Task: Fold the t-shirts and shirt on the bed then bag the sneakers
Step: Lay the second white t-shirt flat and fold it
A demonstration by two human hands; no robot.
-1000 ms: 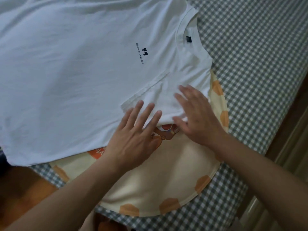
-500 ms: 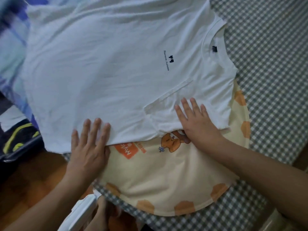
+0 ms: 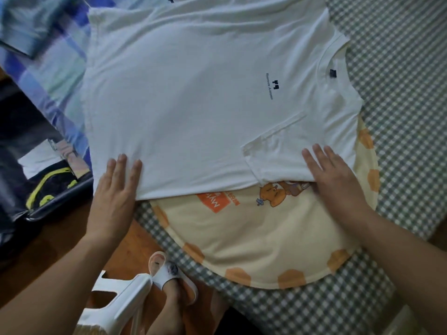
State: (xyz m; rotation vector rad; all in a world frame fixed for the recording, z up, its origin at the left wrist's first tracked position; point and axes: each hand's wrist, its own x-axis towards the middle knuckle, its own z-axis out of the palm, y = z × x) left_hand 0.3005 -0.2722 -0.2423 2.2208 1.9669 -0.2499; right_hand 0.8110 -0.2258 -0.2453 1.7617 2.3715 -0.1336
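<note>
Gingham bedsheet (image 3: 399,68), grey-green check, covers the bed; wooden floor (image 3: 60,238) shows at lower left.

Left hand (image 3: 116,189): fingers straight and together, palm flat on the near left corner of the white t-shirt (image 3: 193,105). Right hand (image 3: 336,175): fingers straight, slightly spread, pressing the near edge just beside the folded-in sleeve (image 3: 273,141). Neither hand pinches cloth. Judged purpose: both palms pin and smooth the near folded edge so the fold lies flat and straight before the next fold.

White t-shirt lies chest-up with collar to the right, small dark logo (image 3: 269,87) showing. It rests partly on a round cream mat (image 3: 254,238) with orange patches and a cartoon print, probably a working surface for folding.

Further out, a blue plaid cloth (image 3: 55,56), blurred, lies at upper left, possibly the shirt; cannot tell. Dark item with yellow-green trim (image 3: 48,187) sits on the floor at left, perhaps a sneaker.

Count: two hands, one white t-shirt in work, one mat, one plaid cloth, one white sandal (image 3: 169,274) on a foot, one white plastic stool (image 3: 113,303).
</note>
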